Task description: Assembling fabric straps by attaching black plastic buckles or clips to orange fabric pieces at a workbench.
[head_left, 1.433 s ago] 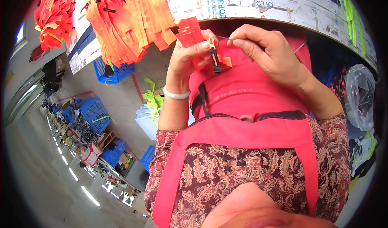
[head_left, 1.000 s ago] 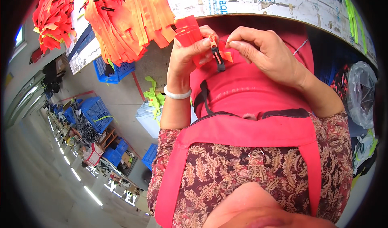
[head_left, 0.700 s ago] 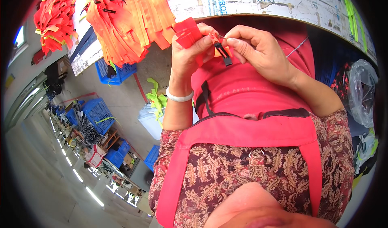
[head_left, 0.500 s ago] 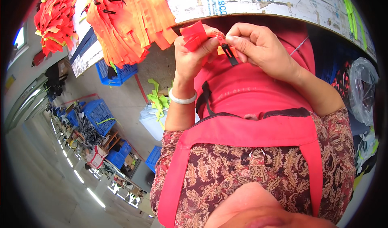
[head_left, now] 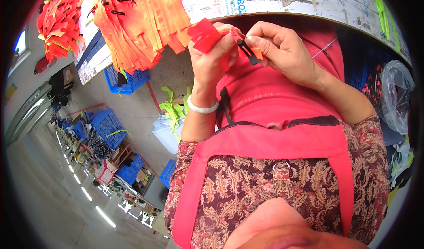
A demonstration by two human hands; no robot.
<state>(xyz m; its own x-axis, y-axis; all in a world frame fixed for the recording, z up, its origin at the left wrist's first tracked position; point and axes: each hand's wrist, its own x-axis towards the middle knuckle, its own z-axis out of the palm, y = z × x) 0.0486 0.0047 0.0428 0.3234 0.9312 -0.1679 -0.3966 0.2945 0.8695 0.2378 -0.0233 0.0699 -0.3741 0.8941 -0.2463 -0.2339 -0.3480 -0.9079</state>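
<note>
My left hand (head_left: pixel 208 63) is closed around a folded red zipper strip (head_left: pixel 204 35), whose loose end sticks out above the knuckles. At the strip's other end hangs a black zipper pull (head_left: pixel 247 52), between my two hands. The thumb and forefinger of my right hand (head_left: pixel 282 50) pinch together beside the pull, at the strip's end. A small orange piece (head_left: pixel 257 53) shows under the right fingertips. Both hands are above my red apron (head_left: pixel 274 90), just in front of the table edge. What lies inside the fingers is partly hidden.
Orange zipper strips (head_left: pixel 132 32) with black pulls drape over the worn white table (head_left: pixel 274 3). A red bundle (head_left: pixel 59 26) lies farther left. Blue crates (head_left: pixel 108 127) stand on the floor at left. Clear plastic bag (head_left: pixel 396 96) hangs at right, below yellow-green strips (head_left: pixel 382 15).
My left hand has shifted slightly left, and the red strip's loose end has tilted. The black pull has moved a little left, and the orange piece now shows by my right fingertips.
</note>
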